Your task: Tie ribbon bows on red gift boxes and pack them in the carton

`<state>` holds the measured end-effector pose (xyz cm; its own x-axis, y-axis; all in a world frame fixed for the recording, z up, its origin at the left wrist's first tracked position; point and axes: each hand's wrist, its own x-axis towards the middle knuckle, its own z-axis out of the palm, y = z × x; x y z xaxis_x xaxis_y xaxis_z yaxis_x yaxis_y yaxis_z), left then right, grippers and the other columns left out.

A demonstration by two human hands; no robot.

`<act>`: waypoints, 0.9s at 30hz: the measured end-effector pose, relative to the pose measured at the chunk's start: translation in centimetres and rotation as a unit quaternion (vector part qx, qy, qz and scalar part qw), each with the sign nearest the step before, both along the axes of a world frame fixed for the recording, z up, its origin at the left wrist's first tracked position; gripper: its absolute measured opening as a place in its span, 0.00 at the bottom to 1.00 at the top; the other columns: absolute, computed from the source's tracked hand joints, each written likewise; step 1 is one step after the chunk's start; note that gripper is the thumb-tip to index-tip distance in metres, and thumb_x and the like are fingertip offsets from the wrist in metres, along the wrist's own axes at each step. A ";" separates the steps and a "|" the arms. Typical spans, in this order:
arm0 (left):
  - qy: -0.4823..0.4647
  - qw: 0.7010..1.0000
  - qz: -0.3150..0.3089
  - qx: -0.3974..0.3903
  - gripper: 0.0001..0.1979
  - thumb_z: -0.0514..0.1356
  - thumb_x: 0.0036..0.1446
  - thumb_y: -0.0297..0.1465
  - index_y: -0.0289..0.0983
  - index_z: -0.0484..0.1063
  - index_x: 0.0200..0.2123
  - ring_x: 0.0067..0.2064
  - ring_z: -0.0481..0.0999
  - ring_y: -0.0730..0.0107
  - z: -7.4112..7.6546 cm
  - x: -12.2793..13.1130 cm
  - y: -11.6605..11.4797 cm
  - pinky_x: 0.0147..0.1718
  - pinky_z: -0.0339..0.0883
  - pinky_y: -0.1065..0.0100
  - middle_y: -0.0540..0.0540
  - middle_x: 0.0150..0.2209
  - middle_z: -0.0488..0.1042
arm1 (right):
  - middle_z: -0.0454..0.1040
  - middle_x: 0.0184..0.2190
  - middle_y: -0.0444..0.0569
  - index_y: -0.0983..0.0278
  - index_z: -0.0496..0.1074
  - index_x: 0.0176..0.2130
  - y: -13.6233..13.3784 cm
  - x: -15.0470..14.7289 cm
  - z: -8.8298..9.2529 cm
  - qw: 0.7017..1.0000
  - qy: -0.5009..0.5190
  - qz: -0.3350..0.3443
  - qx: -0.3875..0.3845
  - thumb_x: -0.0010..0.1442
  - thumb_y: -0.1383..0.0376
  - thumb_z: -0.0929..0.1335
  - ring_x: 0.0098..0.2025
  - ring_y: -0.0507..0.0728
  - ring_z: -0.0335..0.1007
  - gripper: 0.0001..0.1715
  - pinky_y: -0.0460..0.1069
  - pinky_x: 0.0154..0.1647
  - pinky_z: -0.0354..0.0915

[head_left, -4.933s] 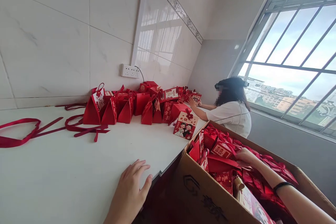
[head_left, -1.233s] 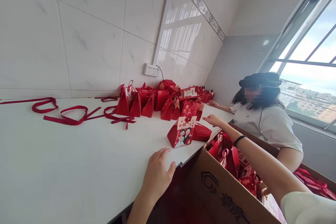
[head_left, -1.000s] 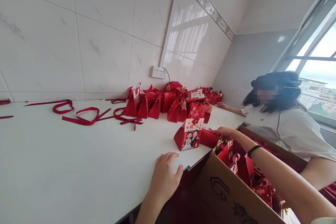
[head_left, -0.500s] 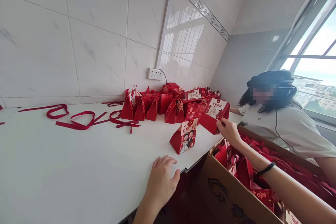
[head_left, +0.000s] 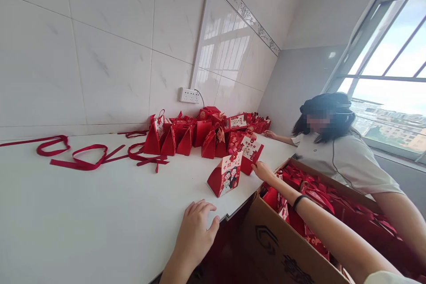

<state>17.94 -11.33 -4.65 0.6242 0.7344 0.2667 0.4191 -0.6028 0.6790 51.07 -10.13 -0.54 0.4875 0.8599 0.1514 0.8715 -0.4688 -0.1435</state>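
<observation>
My right hand (head_left: 263, 172) pinches the lower right side of a red gift box (head_left: 250, 153) with a pale printed label, beside the table's edge. Just in front of it stands another red gift box (head_left: 229, 176), printed with a bride and groom. Spread on the white tabletop near the front edge, my left hand (head_left: 197, 226) holds nothing. Behind the two boxes, a row of red gift boxes (head_left: 185, 141) lines the wall side, some with ribbon loops on top.
Loose red ribbons (head_left: 88, 159) lie at the table's left. A cardboard carton (head_left: 276, 235), filled with red boxes and ribbons, stands against the table on the right. Beyond it a person in a white shirt (head_left: 349, 164) reaches one hand (head_left: 271, 134) over the far table end.
My right hand has brought its gift box left and lower, close behind the bride-and-groom box. My left hand stays spread. The other person's hand has come into view at the far end.
</observation>
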 end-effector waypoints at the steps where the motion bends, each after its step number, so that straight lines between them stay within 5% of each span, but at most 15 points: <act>1: -0.006 1.000 0.002 0.009 0.13 0.51 0.57 0.31 0.38 0.73 0.41 0.54 0.70 0.58 -0.2 0.0 0.1 0.59 0.58 0.50 0.45 0.46 0.76 | 0.72 0.43 0.51 0.68 0.69 0.46 -0.1 0.1 0.0 1.000 0.021 -0.012 0.009 0.64 0.60 0.64 0.41 0.54 0.71 0.15 0.54 0.43 0.69; 10: -0.015 0.999 0.002 0.037 0.14 0.51 0.57 0.33 0.40 0.74 0.40 0.54 0.71 0.56 -1.0 0.3 0.7 0.56 0.62 0.50 0.45 0.44 0.77 | 0.72 0.40 0.49 0.67 0.67 0.48 0.8 1.5 -0.1 0.972 0.219 -0.070 0.046 0.64 0.62 0.64 0.36 0.51 0.71 0.15 0.49 0.35 0.71; 18: 0.015 1.000 0.001 -0.015 0.13 0.51 0.58 0.31 0.39 0.72 0.42 0.57 0.67 0.59 -0.2 0.2 0.0 0.61 0.54 0.50 0.46 0.48 0.75 | 0.72 0.38 0.48 0.68 0.69 0.43 2.3 1.1 0.0 0.973 0.213 -0.089 0.008 0.63 0.59 0.65 0.36 0.52 0.71 0.15 0.50 0.37 0.70; 23: 0.012 1.000 -0.004 -0.026 0.12 0.51 0.58 0.30 0.38 0.71 0.43 0.58 0.65 0.58 -0.1 0.1 -0.3 0.62 0.52 0.50 0.45 0.48 0.75 | 0.74 0.36 0.52 0.68 0.68 0.41 1.0 -1.9 1.5 0.984 0.162 -0.015 0.071 0.62 0.65 0.63 0.41 0.56 0.72 0.09 0.52 0.44 0.68; 27: 0.001 0.999 -0.007 -0.037 0.12 0.51 0.59 0.30 0.37 0.71 0.42 0.58 0.66 0.58 0.0 0.1 -0.4 0.62 0.51 0.49 0.45 0.47 0.74 | 0.72 0.47 0.52 0.63 0.56 0.54 0.0 -5.1 2.3 0.970 0.176 0.121 0.116 0.58 0.66 0.64 0.49 0.55 0.70 0.26 0.50 0.49 0.67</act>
<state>17.99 -11.71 -4.66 0.6357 0.7427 0.2104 0.4123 -0.5572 0.7208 45.99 -10.16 1.81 0.3330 0.9180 0.2152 0.8299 -0.1770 -0.5291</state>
